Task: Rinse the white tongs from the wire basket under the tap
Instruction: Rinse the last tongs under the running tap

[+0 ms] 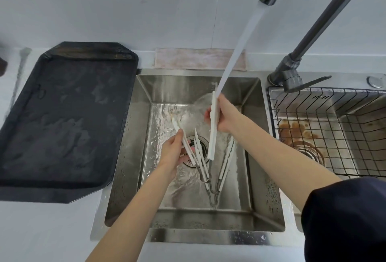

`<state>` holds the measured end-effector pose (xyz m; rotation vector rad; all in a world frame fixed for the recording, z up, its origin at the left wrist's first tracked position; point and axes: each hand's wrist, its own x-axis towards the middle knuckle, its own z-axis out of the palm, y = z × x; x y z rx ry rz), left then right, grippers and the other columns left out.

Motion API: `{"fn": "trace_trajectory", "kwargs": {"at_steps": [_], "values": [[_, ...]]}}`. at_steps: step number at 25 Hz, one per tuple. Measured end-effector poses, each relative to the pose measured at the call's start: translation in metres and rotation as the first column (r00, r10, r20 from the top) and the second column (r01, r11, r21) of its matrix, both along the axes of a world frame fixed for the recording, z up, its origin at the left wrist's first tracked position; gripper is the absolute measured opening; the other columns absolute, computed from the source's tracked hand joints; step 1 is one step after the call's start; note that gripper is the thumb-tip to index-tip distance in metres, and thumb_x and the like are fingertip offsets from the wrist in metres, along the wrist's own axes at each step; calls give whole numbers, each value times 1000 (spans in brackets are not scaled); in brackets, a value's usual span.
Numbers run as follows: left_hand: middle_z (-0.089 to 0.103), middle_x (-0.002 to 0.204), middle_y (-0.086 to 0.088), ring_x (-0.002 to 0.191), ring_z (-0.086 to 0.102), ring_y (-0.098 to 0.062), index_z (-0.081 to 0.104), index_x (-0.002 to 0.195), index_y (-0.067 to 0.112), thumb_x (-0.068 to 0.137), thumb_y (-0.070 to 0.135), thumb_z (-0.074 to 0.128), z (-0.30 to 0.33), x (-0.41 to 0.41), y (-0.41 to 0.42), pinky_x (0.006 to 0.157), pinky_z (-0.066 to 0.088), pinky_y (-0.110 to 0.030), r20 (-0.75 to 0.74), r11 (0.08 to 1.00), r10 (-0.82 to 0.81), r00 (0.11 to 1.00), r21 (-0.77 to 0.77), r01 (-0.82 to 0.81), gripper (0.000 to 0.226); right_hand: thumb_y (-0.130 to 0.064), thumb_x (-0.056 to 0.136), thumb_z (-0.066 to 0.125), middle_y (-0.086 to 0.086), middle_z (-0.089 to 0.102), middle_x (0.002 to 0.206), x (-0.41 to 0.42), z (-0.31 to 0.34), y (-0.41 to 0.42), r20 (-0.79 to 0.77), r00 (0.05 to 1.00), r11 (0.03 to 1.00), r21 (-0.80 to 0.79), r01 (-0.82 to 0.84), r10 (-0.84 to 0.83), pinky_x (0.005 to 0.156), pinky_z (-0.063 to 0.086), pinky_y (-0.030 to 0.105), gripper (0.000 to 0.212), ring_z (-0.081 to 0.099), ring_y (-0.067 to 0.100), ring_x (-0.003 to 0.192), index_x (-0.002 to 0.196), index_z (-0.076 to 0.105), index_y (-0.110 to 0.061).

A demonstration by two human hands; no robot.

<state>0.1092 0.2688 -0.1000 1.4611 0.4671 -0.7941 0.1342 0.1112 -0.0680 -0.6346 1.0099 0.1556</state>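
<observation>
White tongs gripped by right hand under water; left hand clasps another pair over sink.

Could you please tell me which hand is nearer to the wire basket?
Right. The right hand holds a tong under the water, closer to the wire basket; the left hand is farther, over the drain.

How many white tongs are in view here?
3: one in the left hand over the drain, one upright in the right hand under the water stream, one lying open on the sink floor. None seems hidden.
</observation>
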Motion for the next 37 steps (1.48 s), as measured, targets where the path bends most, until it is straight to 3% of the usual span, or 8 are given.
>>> {"fn": "trace_trajectory", "kwargs": {"at_steps": [5, 11, 17, 21, 26, 30, 34, 37], "values": [[66, 82, -1, 58, 69, -9, 58, 97, 12, 96, 32, 42, 3, 2, -10, 48, 56, -21, 5, 998, -32, 999, -56, 32, 25, -21, 97, 41, 4, 50, 63, -15, 6, 3, 114, 993, 999, -36, -27, 31, 44, 47, 20, 21, 48, 13, 52, 86, 51, -6], [64, 108, -15, 64, 70, -13, 51, 119, 0, 98, 28, 37, 4, 9, -32, 52, 58, -24, -65, 986, -103, 993, -138, 93, 37, -25, 96, 41, 0, 48, 61, -44, 14, 6, 53, 980, 963, -207, -175, 190, 45, 40, 21, 24, 43, 11, 47, 82, 54, -9], [67, 90, -8, 57, 72, -12, 52, 98, 7, 99, 22, 35, 7, 12, -62, 49, 58, -28, -175, 958, -180, 968, -254, 132, 23, -21, 96, 40, 2, 46, 62, -54, 28, -15, 6, 982, 883, -438, -166, 188, 44, 37, 23, 21, 39, 12, 46, 85, 51, -7], [66, 87, -12, 59, 72, -16, 47, 109, 3, 98, 13, 36, 8, 9, -76, 50, 58, -30, -270, 945, -198, 942, -309, 110, 18, -14, 94, 41, 2, 51, 68, -59, 35, -26, 27, 966, 793, -577, -196, 259, 44, 41, 22, 15, 42, 12, 48, 87, 53, -10], [63, 93, -9, 86, 63, -20, 42, 127, 8, 97, 5, 36, 7, 4, -75, 82, 48, -38, -309, 925, -239, 921, -362, 118, 30, -10, 92, 44, 0, 54, 72, -65, 34, -24, -42, 918, 652, -691, -311, 393, 43, 45, 17, 19, 48, 11, 54, 108, 52, -10], [63, 100, -10, 95, 60, -22, 40, 133, 6, 96, 3, 38, 8, 8, -75, 89, 44, -39, -319, 924, -208, 925, -375, 79, 37, -10, 91, 44, -2, 56, 74, -65, 21, -24, -73, 925, 565, -773, -289, 372, 46, 47, 14, 25, 51, 9, 57, 114, 52, -7], [63, 93, -9, 83, 62, -18, 52, 107, 8, 93, 13, 47, 5, 15, -67, 78, 52, -33, -353, 928, -120, 928, -372, -21, 16, -22, 98, 35, -3, 56, 74, -64, -3, -30, -158, 954, 646, -706, -289, 254, 55, 43, 25, 33, 49, 10, 57, 120, 51, -3], [61, 85, -6, 78, 60, -16, 57, 89, 12, 92, 21, 52, 8, 22, -60, 71, 52, -30, -317, 927, -80, 945, -373, -47, 11, -27, 100, 29, 1, 52, 72, -66, -20, -28, -181, 966, 801, -542, -254, 183, 41, 37, 20, 39, 39, 10, 50, 133, 41, -9]]}}
